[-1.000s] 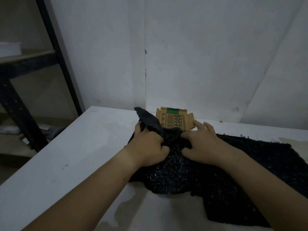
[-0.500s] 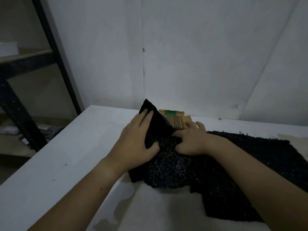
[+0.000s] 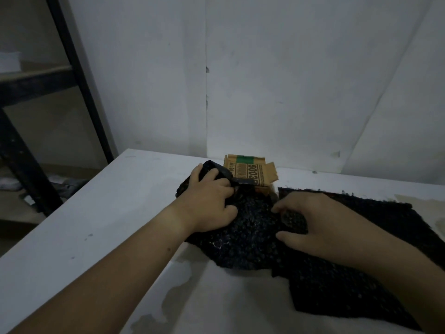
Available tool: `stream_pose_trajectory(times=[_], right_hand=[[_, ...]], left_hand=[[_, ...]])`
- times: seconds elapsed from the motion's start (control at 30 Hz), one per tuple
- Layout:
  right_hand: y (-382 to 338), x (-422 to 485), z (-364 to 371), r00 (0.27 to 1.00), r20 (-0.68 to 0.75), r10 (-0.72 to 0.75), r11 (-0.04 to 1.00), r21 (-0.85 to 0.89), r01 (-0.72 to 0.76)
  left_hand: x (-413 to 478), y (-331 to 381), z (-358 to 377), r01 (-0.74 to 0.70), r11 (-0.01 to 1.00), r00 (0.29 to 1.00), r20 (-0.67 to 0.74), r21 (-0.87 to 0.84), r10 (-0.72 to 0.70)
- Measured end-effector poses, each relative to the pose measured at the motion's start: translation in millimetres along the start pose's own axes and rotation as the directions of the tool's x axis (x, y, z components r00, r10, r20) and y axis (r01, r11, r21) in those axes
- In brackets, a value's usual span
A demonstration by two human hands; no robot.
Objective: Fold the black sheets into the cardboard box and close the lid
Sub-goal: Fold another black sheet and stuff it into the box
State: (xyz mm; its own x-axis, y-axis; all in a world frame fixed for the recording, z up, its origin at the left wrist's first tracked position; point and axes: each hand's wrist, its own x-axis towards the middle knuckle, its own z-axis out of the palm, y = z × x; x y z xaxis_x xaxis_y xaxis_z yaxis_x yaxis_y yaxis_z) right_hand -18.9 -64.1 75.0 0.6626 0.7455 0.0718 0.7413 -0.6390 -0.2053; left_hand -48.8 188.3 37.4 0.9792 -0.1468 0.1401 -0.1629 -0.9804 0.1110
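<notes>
Head view, dim light. White table (image 3: 101,213) with worn, discoloured patches near the front edge. Cardboard box (image 3: 250,173) sits at 12 o'clock from the hands, near the wall (image 3: 277,80); its lid stands up, tan with a green band and printed digits. Black sheets (image 3: 250,235) lie heaped over the front of the box and spread out toward 4 o'clock across the table, hiding the box opening and most of its body.

Left hand (image 3: 212,203) rests on the heap at 11 o'clock of the pile, fingers (image 3: 204,174) curled and clamped on a raised fold of sheet that stands against the lid's left side. Right hand (image 3: 315,222) is at 3 o'clock of the left, thumb and fingers pinched on a bunch of the bubbled black material. Both forearms cross the near part of the sheets.

A dark metal shelf frame (image 3: 72,75) stands at 10 o'clock, off the table's left edge.
</notes>
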Motion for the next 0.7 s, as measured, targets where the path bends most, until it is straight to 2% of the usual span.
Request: stream_pose_trajectory(times=[0.1, 0.3, 0.5, 0.63, 0.7], right_hand=[[-5, 4, 3, 0.997, -0.059, -0.051, 0.993, -0.113, 0.044], [-16, 20, 16, 0.997, 0.074, -0.029, 0.953, -0.297, 0.050], [-17, 30, 8, 0.986, 0.165, -0.002, 0.952, -0.303, 0.052], [-13, 16, 3, 0.998, 0.058, -0.039, 0.954, -0.294, 0.054], [-13, 12, 2, 0.997, 0.055, -0.048, 0.938, -0.340, 0.064]], left_hand=[[4, 1, -3, 0.017, 0.999, 0.999, 0.050, 0.030, -0.019], [2, 6, 4, 0.022, 0.999, 1.000, 0.009, 0.028, -0.023], [-3, 7, 13, 0.038, 0.999, 0.995, -0.090, -0.004, -0.038], [-6, 9, 16, 0.061, 0.997, 0.988, -0.141, -0.056, -0.069], [-10, 12, 18, 0.079, 0.993, 0.970, -0.223, -0.084, -0.096]])
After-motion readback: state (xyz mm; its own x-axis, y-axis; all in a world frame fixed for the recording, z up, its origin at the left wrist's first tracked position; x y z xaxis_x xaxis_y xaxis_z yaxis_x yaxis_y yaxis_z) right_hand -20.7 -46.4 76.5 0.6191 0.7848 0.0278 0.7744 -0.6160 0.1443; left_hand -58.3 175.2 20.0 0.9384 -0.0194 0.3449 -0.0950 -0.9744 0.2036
